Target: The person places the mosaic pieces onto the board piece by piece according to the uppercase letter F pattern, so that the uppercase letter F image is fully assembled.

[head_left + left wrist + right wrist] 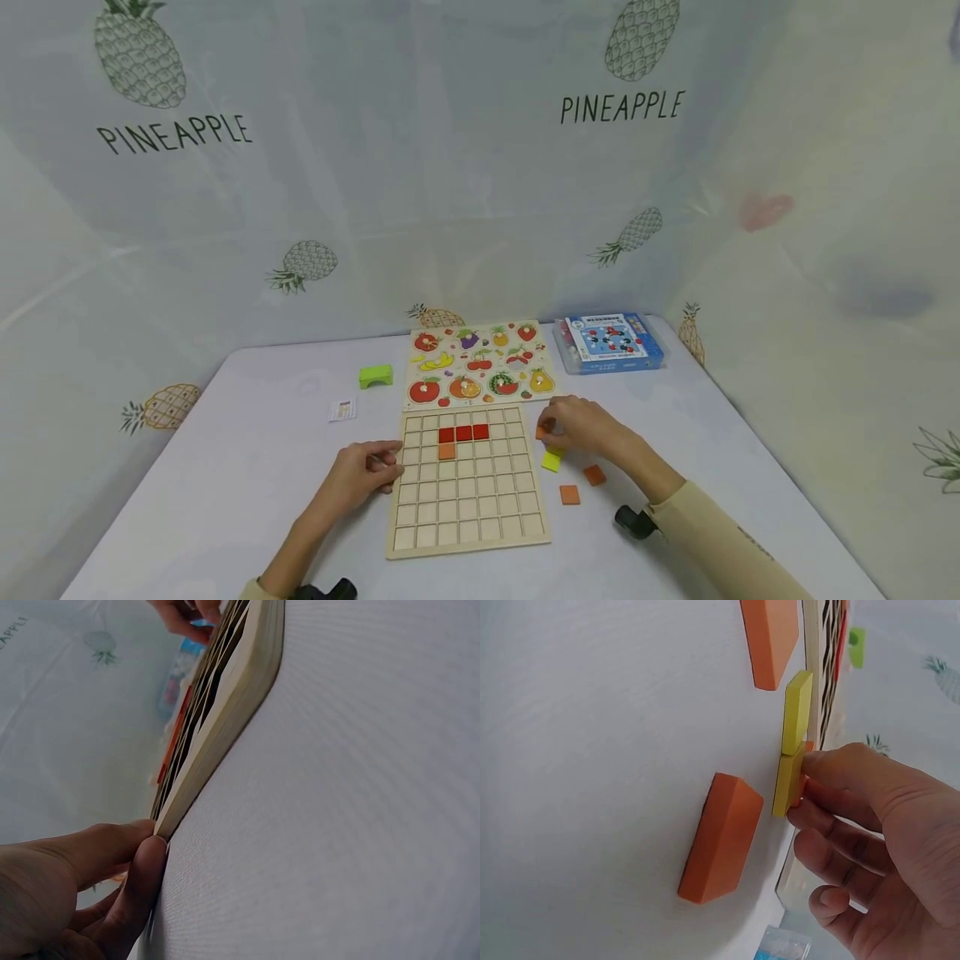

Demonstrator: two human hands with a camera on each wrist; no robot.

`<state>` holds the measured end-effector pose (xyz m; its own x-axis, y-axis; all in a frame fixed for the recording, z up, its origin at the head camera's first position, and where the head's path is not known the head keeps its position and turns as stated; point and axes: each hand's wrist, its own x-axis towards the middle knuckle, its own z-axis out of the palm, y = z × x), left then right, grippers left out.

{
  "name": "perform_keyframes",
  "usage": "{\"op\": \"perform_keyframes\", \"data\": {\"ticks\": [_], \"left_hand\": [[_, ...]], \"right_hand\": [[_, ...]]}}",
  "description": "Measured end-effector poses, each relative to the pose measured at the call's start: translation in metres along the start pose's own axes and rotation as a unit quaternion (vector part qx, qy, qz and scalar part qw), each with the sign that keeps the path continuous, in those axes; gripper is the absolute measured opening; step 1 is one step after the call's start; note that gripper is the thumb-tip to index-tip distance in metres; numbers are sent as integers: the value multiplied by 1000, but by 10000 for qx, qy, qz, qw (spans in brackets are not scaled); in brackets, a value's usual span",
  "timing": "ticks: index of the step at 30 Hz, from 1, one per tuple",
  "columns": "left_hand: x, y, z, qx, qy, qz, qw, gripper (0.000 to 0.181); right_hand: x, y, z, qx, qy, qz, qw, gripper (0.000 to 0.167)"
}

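At the near side of the counter (202, 500), the grid board (467, 511) lies flat in the middle, most of its cells bare. Just right of it, two loose orange tiles (570, 495) lie apart from each other; a little farther, two yellow tiles (551, 462) touch beside the board's right edge. Strewn there, the pieces seem placed for easy reach by the right hand (587, 427).

The left hand (352, 477) pinches the board's left edge between thumb and finger, probably to steady it. The fingers of the right hand close round another orange tile (541, 432), just beyond the yellow pair; how firm the pinch is I cannot tell. Holding so small a piece with thumb and finger probably suits its thin, flat shape.

Toward the board's far end, one orange tile (447, 451) sits in a cell, directly near of the leftmost of three red tiles (463, 433) set side by side in a row.

Farther off, a small white card (343, 410) and a green block (376, 377) lie on the left, a fruit puzzle (480, 364) adjoins the board's far edge, and a blue box (611, 342) sits far right, seemingly set aside.
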<state>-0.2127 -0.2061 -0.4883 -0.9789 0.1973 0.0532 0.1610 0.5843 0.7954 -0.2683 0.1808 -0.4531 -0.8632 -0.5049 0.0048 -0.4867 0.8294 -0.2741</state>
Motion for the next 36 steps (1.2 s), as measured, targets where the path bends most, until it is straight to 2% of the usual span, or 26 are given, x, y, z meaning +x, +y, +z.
{"op": "perform_keyframes", "data": {"ticks": [6,15,27,36], "left_hand": [[0,-3,0,-124,-116,-18,9999,42],[0,-5,3,-153,-78,-61,9998,43],[0,-1,0,-91,-77,-9,9999,43],[0,1,0,-73,-39,-41,10000,42]], "right_hand": [[-2,2,1,81,-7,-91,9999,19],[-2,-5,-3,114,86,-254,9996,19],[8,-34,-6,83,194,-778,9967,20],[18,-58,1,-209,241,-1167,9926,20]]}}
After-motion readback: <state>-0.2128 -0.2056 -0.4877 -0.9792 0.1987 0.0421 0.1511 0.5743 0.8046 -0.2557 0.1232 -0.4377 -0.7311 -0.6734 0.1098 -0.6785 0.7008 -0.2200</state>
